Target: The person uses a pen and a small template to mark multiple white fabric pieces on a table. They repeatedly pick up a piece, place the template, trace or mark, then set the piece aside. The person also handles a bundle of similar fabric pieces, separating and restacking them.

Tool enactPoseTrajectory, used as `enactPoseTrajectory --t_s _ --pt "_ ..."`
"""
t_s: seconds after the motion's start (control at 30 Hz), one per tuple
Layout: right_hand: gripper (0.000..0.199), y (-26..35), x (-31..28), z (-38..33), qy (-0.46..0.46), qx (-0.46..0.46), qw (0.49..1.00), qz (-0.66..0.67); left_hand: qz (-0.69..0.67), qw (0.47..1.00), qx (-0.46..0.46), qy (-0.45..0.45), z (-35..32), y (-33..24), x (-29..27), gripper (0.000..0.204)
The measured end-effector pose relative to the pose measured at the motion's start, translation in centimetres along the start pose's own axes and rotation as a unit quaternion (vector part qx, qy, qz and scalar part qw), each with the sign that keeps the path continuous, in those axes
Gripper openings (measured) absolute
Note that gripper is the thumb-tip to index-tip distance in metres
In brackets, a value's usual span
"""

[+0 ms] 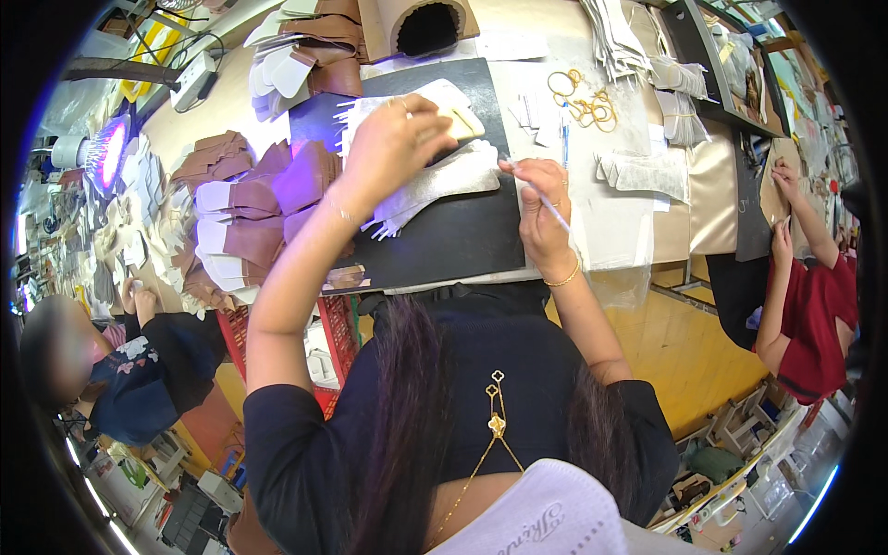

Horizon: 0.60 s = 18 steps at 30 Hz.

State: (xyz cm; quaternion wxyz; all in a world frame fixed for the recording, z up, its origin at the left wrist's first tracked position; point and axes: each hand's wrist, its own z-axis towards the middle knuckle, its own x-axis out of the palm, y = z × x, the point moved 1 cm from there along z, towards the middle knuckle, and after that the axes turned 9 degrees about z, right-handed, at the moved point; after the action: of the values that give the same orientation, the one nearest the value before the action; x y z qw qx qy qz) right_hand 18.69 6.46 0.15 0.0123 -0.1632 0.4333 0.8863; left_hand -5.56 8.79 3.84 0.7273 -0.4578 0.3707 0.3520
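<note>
Our left hand (393, 139) presses the pale cut piece (435, 180) flat on the black mat (462, 236); our right grip (541, 208), beside it, is closed around a thin brush (536, 192). A slipping piece could smear.

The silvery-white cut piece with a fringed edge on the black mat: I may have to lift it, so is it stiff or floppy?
The silvery-white fringed piece lies flat on the black mat, so it is probably thin, light and floppy. Its narrow fringe strips would likely droop or snag. The left hand presses it down, which suggests it slides easily; the right hand holds a thin white stick.
</note>
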Motion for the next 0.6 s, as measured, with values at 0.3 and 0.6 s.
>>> enactPoseTrajectory --t_s 0.3,0.6 --pt "0.021 -0.4 -1.2 0.0 0.004 0.009 1.0 -0.021 0.053 0.995 0.084 -0.031 -5.3 -3.9 2.8 0.024" --pt "0.017 0.0 -0.9 -0.2 0.031 0.032 0.999 -0.027 0.069 0.993 0.083 -0.041 -5.2 -4.0 3.1 0.021"
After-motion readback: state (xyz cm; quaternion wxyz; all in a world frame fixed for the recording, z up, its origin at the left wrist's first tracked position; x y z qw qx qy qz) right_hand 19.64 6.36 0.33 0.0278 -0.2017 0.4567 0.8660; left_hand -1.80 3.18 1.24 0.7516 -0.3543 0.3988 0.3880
